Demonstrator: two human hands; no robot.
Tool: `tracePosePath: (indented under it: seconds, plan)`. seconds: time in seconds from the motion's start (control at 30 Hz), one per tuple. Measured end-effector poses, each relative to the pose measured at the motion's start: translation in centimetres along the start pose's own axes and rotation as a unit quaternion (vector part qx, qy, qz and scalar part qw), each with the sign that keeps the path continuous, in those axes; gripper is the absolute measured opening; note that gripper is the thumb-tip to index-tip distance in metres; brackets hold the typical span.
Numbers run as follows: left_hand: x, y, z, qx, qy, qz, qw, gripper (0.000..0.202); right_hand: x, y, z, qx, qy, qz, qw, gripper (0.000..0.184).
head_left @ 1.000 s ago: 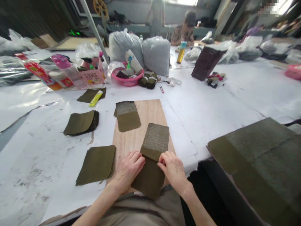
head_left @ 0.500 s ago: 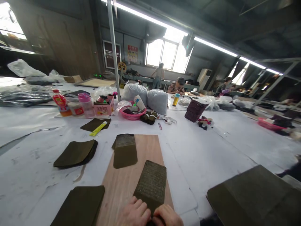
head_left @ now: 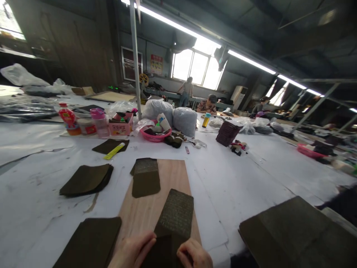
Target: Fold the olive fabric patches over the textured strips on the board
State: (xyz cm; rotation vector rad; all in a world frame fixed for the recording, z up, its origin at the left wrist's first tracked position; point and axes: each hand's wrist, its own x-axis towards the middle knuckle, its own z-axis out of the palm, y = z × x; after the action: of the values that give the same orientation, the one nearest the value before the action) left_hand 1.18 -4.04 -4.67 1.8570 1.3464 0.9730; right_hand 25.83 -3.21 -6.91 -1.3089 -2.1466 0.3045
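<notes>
Low in the view, my left hand [head_left: 134, 248] and my right hand [head_left: 195, 254] are on either side of a dark olive fabric piece [head_left: 161, 248]. Each hand is closed, thumb and fingers pinching an edge of it. This piece overlaps the near end of an olive panel with a speckled, textured surface [head_left: 177, 210]. Both rest over a wooden board [head_left: 173, 175]. Farther up the board lies a short stack of olive panels [head_left: 145, 183], its upper band textured in the same way.
Left of the board are two stacks of olive pieces, one near [head_left: 89, 242] and one farther [head_left: 86, 179]. A large olive stack [head_left: 298, 232] lies at right. Beyond are a yellow tube [head_left: 114, 151], a pink basin [head_left: 155, 137], bottles and bags. Other people are at the back.
My hands were close together at the textured panel's near end. They are now farther apart, with the dark fabric piece showing between them. The view has shifted slightly.
</notes>
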Motion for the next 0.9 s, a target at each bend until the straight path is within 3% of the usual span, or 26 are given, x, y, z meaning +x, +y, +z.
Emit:
tracePosePath:
  seconds: [0.07,0.17,0.43,0.63,0.77,0.9]
  plan:
    - [-0.7,1.9,-2.1,-0.054,-0.017,-0.072,0.996,0.031,0.0,-0.9,-0.8,0.020,-0.017,0.021,0.999,0.034]
    - [-1.5,2.9,-4.3,-0.073,0.039,-0.131,0.988,0.029,0.1,-1.3,-1.5,0.023,-0.030,0.030,0.999,0.035]
    - [-4.7,1.1,-7.6,-0.047,0.190,-0.183,0.963,0.023,0.2,-0.4,-1.2,-0.015,-0.033,0.009,0.999,0.039]
    - [-6.2,-0.8,-10.1,0.027,0.333,-0.234,0.913,0.023,0.2,-0.7,-1.3,-0.031,-0.023,0.004,0.999,0.042]
    - [-6.9,-3.1,-10.6,0.196,0.321,-0.308,0.874,0.022,0.3,-0.8,-1.3,-0.030,-0.018,0.001,0.999,0.041]
    - [-7.0,-3.9,-10.3,0.299,0.289,-0.344,0.842,0.026,0.2,-0.9,-1.4,-0.032,-0.029,0.016,0.999,0.040]
